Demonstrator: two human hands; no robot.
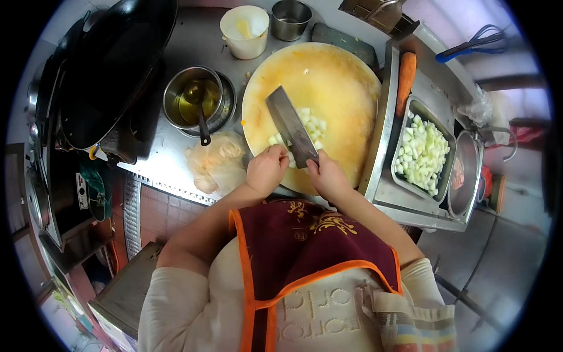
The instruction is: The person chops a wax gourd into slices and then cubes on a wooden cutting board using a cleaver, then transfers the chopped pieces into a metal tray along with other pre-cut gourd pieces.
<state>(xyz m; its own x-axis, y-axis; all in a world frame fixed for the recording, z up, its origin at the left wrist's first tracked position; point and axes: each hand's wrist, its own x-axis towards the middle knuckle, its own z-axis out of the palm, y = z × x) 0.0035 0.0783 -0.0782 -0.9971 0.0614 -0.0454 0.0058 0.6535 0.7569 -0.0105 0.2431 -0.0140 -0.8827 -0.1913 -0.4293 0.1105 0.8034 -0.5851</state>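
Note:
A Chinese cleaver (291, 125) is gripped in my right hand (330, 178) near the handle end of its blade. The blade slants up and left over a round, yellowed cutting board (347, 105). Pale green diced vegetable (313, 127) lies in a small heap to the right of the blade. More pieces (276, 139) show on its left, partly covered by my hand. My left hand (267, 169) has its fingers curled at the board's near left edge, against pale pieces beside the blade. How much it holds is hidden by the fingers.
A metal tray (444, 193) of diced pale green vegetable stands at the right, below a carrot (407, 81). Left of the board are a pot of oil (176, 94) with a ladle (203, 127) and a crumpled plastic bag (215, 163). A large black wok (110, 75) rises farther left.

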